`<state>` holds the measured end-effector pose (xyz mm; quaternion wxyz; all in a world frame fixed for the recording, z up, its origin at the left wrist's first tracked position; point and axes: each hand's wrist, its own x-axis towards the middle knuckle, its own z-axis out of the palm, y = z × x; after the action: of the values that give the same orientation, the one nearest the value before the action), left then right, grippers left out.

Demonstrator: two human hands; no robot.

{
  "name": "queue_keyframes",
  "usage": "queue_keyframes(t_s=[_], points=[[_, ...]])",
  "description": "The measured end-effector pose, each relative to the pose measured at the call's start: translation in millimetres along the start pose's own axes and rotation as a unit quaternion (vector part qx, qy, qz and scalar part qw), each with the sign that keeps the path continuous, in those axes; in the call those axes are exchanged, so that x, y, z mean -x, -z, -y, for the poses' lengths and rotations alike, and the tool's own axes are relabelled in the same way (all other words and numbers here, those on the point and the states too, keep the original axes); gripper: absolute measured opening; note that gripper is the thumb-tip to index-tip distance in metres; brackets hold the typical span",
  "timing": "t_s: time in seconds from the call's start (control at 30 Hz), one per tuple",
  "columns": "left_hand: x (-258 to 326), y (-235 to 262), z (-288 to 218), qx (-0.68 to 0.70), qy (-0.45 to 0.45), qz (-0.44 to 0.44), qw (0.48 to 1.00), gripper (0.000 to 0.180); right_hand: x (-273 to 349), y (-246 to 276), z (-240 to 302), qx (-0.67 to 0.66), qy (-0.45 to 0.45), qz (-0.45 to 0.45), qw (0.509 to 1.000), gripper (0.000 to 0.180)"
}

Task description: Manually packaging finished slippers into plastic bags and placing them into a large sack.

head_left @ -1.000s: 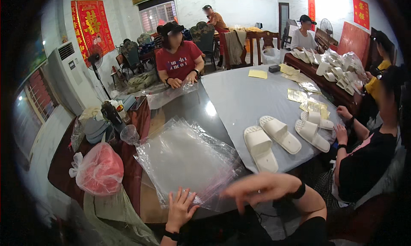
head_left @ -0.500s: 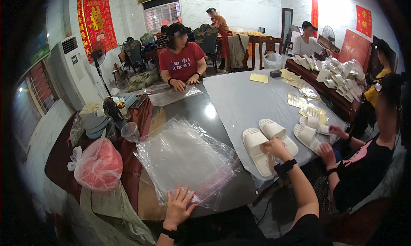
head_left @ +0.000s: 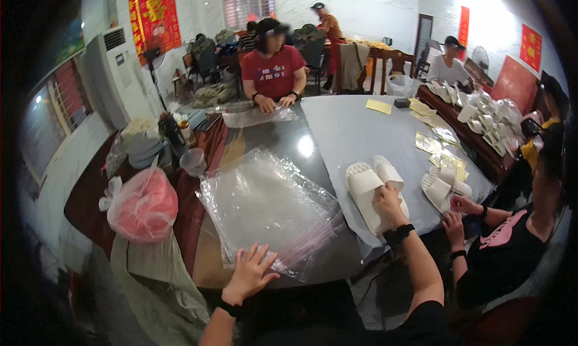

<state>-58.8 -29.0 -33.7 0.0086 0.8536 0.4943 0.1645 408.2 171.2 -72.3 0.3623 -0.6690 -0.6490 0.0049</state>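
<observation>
Hands of yours are apart: the right hand (head_left: 390,204) is closed at the straps of the white slippers (head_left: 364,181), and the left hand (head_left: 248,271) lies with spread fingers on the near edge of the clear bags (head_left: 271,204). These slippers are close together on the near part of the grey cloth (head_left: 337,126), to the right of the bags. For a sure grip, pinch both straps at once, so that one slipper does not slide from the other; do not squeeze too strongly, as the straps are probably soft. With the left fingers press lightly but evenly, because thin bags can easily slip or crease. Farther right is another pair (head_left: 436,192), with a co-worker's hands (head_left: 454,230) close to it, so better avoid swinging to that side. Just beyond that pair lie yellow cards (head_left: 427,143)
</observation>
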Motion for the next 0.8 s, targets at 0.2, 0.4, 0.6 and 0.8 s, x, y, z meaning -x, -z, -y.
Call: queue_keyframes(t_s=[0.2, 0.4, 0.6, 0.8], points=[[-7.0, 18.7, -2.8, 0.023, 0.004, 0.017, 1.000, 0.053, -5.3, 76.0, 62.2, -0.156, 0.027, 0.033, 0.987, 0.008], [-11.7, 7.6, 2.3, 0.021, -0.001, -0.011, 1.000, 0.053, -30.3, 147.8, 125.2, -0.281, 0.163, -0.040, 0.945, 0.038], [0.7, -19.2, 12.3, -0.034, 0.000, 0.015, 0.999, 0.051, 31.2, 156.0, 169.6, -0.318, 0.192, 0.125, 0.920, 0.044], [-8.8, -20.3, 16.0, -0.020, 0.033, -0.020, 0.999, 0.044, 99.5, 111.4, 161.2, -0.359, 0.240, 0.332, 0.839, 0.037]])
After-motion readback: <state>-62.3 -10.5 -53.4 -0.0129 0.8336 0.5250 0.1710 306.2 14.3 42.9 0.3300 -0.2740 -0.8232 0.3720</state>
